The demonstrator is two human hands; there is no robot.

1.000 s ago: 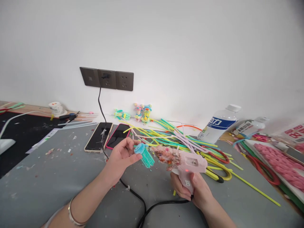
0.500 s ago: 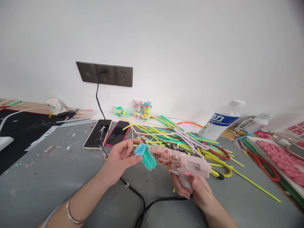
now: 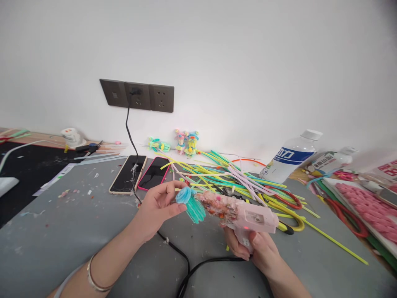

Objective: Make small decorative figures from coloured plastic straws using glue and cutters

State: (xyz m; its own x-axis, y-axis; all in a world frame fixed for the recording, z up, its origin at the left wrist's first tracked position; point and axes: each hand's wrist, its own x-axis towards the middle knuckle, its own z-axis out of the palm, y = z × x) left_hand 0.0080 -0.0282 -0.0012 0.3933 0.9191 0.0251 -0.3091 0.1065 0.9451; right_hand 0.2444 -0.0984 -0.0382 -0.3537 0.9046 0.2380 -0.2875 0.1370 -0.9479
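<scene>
Between the thumb and fingers of my left hand point(image 3: 159, 209) is a small pipe-cleaner piece point(image 3: 195, 210), with a light blue coil on top and teal strands below. My right hand point(image 3: 252, 244) is wrapped round the handle of a pale pink glue gun point(image 3: 254, 218), whose red light is on. The gun's front is crusted with coloured residue, and its tip meets or nearly touches the piece near the blue coil; the exact contact is hidden. A black cord runs from the handle across the grey mat point(image 3: 89, 231).
Two phones point(image 3: 128, 174) lie behind my left hand. Loose pipe cleaners point(image 3: 217, 176) spread behind the glue gun. Three small figures point(image 3: 191, 143) are by the wall. A bottle point(image 3: 288, 157) stands at the right, near pink braided material point(image 3: 366, 209). A plugged-in cord point(image 3: 127, 124) hangs from the wall outlet.
The glue gun has shifted very slightly to the right in view. Both holds look the same, and the blue and teal piece has barely moved.
</scene>
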